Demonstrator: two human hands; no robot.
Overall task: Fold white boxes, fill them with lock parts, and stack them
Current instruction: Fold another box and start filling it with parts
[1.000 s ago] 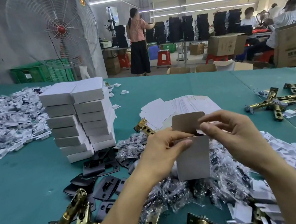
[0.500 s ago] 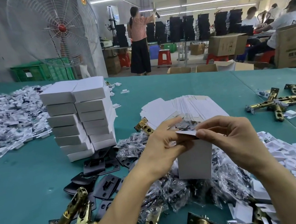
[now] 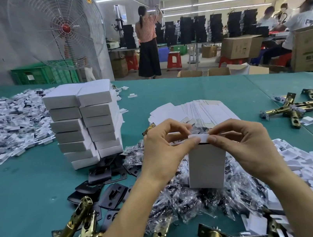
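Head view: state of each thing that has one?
white box: upright, top flap folded over, not fully shut.
left hand: pinches the box top.
right hand: pinches the flap.
box stack: closed boxes, two columns.
flat boxes: unfolded, fanned pile.

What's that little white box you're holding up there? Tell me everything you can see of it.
The white box is a small, plain carton of what looks like thin card. It stands upright on end over a heap of clear plastic bags; whether it rests on them is unclear. Its top flap is bent over the opening, with a dark gap showing beneath, so it is not fully shut. The left hand and right hand pinch that flap from either side.
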